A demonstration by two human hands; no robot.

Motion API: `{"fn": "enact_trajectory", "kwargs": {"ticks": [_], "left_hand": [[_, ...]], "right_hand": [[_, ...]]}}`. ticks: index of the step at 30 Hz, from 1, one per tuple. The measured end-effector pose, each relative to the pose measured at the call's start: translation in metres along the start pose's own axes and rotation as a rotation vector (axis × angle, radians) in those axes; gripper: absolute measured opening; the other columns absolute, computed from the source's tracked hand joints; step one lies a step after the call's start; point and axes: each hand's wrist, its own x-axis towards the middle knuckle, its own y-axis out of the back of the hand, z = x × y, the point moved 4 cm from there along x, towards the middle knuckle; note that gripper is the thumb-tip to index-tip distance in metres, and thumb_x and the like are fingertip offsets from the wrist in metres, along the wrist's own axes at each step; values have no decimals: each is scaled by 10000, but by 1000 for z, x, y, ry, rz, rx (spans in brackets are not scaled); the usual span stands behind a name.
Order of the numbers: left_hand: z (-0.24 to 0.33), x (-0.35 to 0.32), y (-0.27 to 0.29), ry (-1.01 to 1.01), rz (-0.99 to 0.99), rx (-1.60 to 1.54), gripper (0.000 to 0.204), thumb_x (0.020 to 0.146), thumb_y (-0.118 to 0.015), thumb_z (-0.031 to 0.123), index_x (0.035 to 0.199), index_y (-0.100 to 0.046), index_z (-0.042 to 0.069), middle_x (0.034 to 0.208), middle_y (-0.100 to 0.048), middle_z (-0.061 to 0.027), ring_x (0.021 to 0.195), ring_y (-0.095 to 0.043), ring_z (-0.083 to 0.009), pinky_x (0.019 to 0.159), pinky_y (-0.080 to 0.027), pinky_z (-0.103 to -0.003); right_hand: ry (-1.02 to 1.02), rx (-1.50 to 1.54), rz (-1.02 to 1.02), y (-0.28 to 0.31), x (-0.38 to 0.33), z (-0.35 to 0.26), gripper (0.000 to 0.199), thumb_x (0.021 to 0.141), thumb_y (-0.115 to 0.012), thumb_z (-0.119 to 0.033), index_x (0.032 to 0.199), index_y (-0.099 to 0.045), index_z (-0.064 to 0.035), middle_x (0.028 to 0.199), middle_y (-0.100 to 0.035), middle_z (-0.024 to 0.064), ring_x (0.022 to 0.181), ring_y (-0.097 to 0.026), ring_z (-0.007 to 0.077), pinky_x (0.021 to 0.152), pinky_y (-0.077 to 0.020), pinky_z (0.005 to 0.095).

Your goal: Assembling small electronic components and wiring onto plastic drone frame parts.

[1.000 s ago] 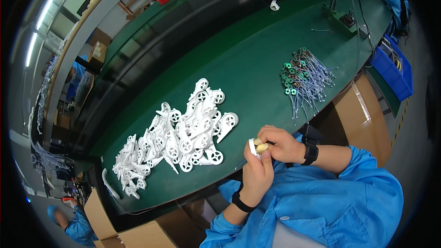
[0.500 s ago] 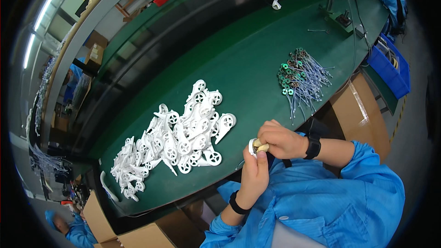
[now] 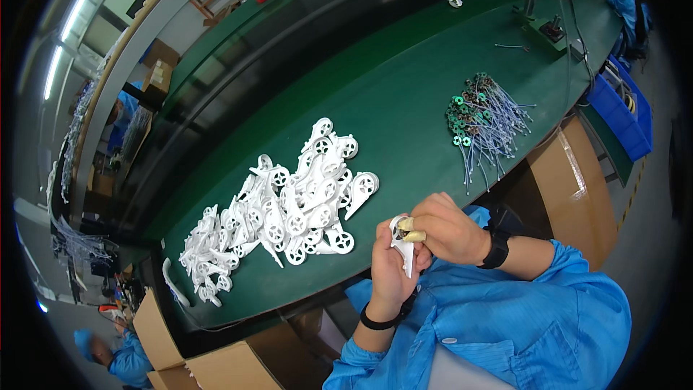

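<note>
In front of my chest, over the table's near edge, my left hand [image 3: 388,276] is closed around a white plastic housing [image 3: 403,251]. The housing has a round ring end at the top and a tapered arm hanging down. My right hand [image 3: 456,230] grips the ring end, with pale yellow finger covers on its thumb and forefinger pressed into the ring. Whatever sits inside the ring is mostly covered by those fingertips. To the left of my hands lies a long pile of similar white housings [image 3: 294,206].
Beyond my right hand lies a heap of grey-blue wires with green round ends [image 3: 482,121] on the green table [image 3: 404,101]. A lone white piece [image 3: 455,0] rests farther back. Cardboard boxes [image 3: 570,180] and a blue bin [image 3: 622,112] stand at the table's side. Other people sit nearby.
The housing has turned in my hands, so its tapered arm now points down into view. My left hand has shifted its hold, and the right fingertips stay at the ring.
</note>
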Motion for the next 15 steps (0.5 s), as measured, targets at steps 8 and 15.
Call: {"fn": "enact_trajectory", "kwargs": {"ticks": [8,15], "left_hand": [[-2,-3,-9,-53,32,245,523,1011,-203,497,1201,-471,90,539,-391,-33,339,-284,-100,306,-231,-228],[-2,-6,-9,40,29,180,521,1012,-203,502,1207,-463,94,508,-323,0,321,-227,-75,282,-186,-217]], "right_hand": [[27,7,-39,2,-2,-3,265,710,-650,-28,974,-622,-47,955,-588,63,849,-543,246,733,-385,339],[49,54,-32,-1,-8,6,265,715,-628,7,971,-639,-61,959,-600,38,846,-537,238,746,-388,337]]}}
